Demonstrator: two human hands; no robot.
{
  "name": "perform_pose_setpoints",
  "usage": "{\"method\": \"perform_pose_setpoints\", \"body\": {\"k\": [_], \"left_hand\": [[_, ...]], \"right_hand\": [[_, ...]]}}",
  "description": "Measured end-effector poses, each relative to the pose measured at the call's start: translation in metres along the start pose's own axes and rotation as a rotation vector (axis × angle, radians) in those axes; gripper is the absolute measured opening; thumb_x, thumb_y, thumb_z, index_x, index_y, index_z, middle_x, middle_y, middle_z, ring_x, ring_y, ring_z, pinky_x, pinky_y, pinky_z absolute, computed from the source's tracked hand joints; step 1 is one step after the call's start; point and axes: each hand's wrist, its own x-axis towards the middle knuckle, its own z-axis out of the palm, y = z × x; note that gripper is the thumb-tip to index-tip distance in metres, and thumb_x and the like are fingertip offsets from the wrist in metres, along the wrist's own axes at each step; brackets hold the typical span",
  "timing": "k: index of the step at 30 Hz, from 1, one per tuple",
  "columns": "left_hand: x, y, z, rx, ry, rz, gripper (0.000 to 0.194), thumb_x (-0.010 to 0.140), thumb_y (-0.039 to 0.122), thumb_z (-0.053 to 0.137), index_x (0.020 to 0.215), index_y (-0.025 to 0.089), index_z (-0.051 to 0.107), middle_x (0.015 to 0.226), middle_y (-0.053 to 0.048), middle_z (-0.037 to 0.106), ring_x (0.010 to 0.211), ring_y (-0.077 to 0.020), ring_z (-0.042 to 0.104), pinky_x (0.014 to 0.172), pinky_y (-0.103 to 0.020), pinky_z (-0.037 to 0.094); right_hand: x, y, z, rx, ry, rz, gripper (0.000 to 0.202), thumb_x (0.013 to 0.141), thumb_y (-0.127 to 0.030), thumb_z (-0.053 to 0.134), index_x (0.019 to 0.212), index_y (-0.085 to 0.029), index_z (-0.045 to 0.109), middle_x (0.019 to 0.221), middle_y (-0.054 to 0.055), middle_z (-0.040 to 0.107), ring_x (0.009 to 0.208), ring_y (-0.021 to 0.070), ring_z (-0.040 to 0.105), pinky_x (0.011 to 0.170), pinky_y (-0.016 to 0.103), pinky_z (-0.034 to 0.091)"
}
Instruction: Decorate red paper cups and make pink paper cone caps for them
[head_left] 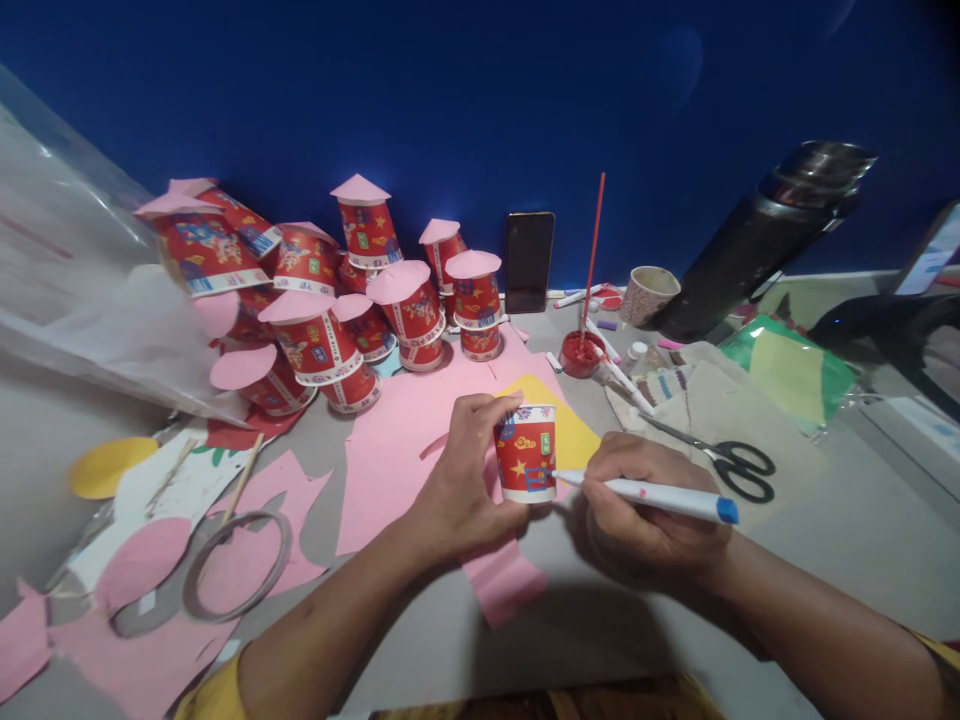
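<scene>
One red cup [528,438] sits between the gripping fingers of the left hand [465,475]; at the cup's three o'clock, the right hand [652,525] pinches one marker [669,495].

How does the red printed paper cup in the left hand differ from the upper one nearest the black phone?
The held red printed paper cup is in the left hand; the upper red paper cup near the black phone rests on another cup. The held cup is bare-topped; the upper cup wears a pink paper cone. Both carry blue marks.
</scene>
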Motion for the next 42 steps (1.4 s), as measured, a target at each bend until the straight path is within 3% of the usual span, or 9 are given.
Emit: {"method": "perform_pose_setpoints", "body": {"k": [8,27,34,38,42], "left_hand": [[-0.0009,0.0001,0.0029,0.01,-0.013,-0.007,0.086,0.073,0.018,0.081,0.147,0.029,0.04,0.131,-0.012,0.048,0.125,-0.0332,0.052,0.104,-0.054,0.053],[-0.001,0.0004,0.0024,0.077,-0.027,0.002,0.085,0.072,0.018,0.081,0.146,0.027,0.041,0.132,-0.012,0.05,0.125,-0.0333,0.054,0.104,-0.054,0.053],[-0.0014,-0.0015,0.0038,0.047,-0.009,0.001,0.085,0.074,0.024,0.085,0.148,0.028,0.041,0.132,-0.012,0.05,0.125,-0.0325,0.053,0.104,-0.052,0.054],[-0.0009,-0.0011,0.0031,0.027,-0.006,-0.002,0.088,0.072,0.019,0.085,0.148,0.028,0.041,0.132,-0.012,0.049,0.125,-0.032,0.052,0.104,-0.051,0.054],[-0.0007,0.0003,0.0032,0.012,-0.006,0.003,0.088,0.071,0.016,0.083,0.148,0.029,0.041,0.132,-0.011,0.048,0.125,-0.0323,0.052,0.104,-0.052,0.054]], "right_hand": [[0.0002,-0.0015,0.0021,-0.001,-0.085,-0.002,0.013,0.094,-0.013,0.06,0.087,-0.021,0.066,0.071,0.003,0.072,0.062,0.0162,0.071,0.06,0.027,0.056],[-0.0016,-0.0032,0.0046,-0.069,-0.125,0.033,0.015,0.094,-0.017,0.057,0.081,-0.023,0.062,0.067,0.0,0.071,0.056,0.0145,0.066,0.059,0.026,0.051],[-0.0036,-0.0011,0.0051,-0.027,-0.116,0.041,0.014,0.094,-0.016,0.059,0.082,-0.022,0.063,0.067,-0.001,0.071,0.056,0.0135,0.065,0.058,0.024,0.05],[-0.0034,0.0013,0.0032,0.02,-0.034,0.039,0.009,0.093,-0.015,0.061,0.088,-0.022,0.065,0.071,0.001,0.072,0.06,0.0158,0.068,0.059,0.026,0.053],[-0.0014,0.0025,0.002,0.003,-0.035,0.016,0.01,0.093,-0.014,0.062,0.087,-0.02,0.066,0.072,0.002,0.072,0.063,0.0155,0.069,0.06,0.026,0.054]]}}
